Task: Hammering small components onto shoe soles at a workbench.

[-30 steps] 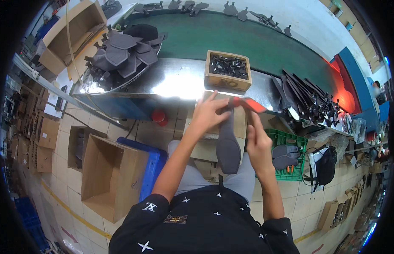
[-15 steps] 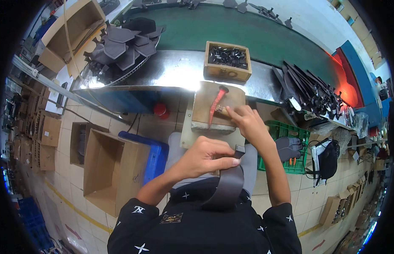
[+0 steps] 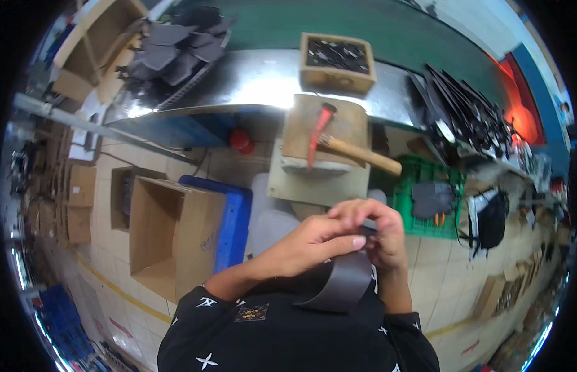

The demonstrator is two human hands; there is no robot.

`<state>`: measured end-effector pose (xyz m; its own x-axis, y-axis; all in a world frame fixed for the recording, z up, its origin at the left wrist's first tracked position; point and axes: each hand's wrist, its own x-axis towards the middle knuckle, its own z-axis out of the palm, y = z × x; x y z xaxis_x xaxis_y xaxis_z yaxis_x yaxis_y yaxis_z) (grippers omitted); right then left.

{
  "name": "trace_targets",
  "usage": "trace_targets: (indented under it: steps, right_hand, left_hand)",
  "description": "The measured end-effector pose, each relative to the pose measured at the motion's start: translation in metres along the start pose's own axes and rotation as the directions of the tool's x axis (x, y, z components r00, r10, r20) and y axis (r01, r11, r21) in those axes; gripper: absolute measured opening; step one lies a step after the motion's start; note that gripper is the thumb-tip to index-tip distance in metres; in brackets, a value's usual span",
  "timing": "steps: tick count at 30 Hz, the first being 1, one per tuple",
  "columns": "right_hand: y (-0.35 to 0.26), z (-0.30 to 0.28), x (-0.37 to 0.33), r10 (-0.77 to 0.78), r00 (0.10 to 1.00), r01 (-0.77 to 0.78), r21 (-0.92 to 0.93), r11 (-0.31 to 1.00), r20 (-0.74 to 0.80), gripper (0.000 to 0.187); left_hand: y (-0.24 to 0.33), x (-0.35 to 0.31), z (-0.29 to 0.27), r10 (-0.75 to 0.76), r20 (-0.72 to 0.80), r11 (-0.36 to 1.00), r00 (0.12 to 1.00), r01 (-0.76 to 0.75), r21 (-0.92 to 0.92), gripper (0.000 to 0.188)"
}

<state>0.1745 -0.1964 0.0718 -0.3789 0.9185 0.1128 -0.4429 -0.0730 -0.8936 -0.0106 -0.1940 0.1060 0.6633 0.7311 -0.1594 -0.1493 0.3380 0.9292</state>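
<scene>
My left hand point(image 3: 304, 245) pinches a dark grey, flexible strap-like piece point(image 3: 345, 282) between thumb and fingers. The piece curves down toward my lap. At its upper end, which has a small blocky tip, my right hand point(image 3: 387, 232) closes its fingers around it, against the left fingertips. Exactly what the fingers grip there is partly hidden. Beyond both hands, a hammer point(image 3: 356, 152) with a red head and wooden handle lies on a brown-topped block point(image 3: 295, 133), its handle sticking out to the right.
A wooden box point(image 3: 338, 80) of small black parts stands on the metal bench edge point(image 3: 257, 77). Dark flat pieces point(image 3: 167, 53) fill a basket at left; more dark pieces point(image 3: 468, 111) lie at right. A cardboard box point(image 3: 198, 242) and green crate point(image 3: 418, 226) flank me.
My right hand has let go of the hammer handle and come back to the strap-like piece beside my left hand. The hammer now rests on the block. The view has shifted slightly.
</scene>
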Motion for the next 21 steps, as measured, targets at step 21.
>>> trace_targets:
  steps: [21]
  right_hand:
    - [0.011,-0.137,-0.077,-0.280,0.470,0.049,-0.292,0.955,-0.837,0.030]
  left_hand:
    - [0.192,-0.008,-0.394,0.890,-0.392,0.307,0.235,0.326,0.894,0.052]
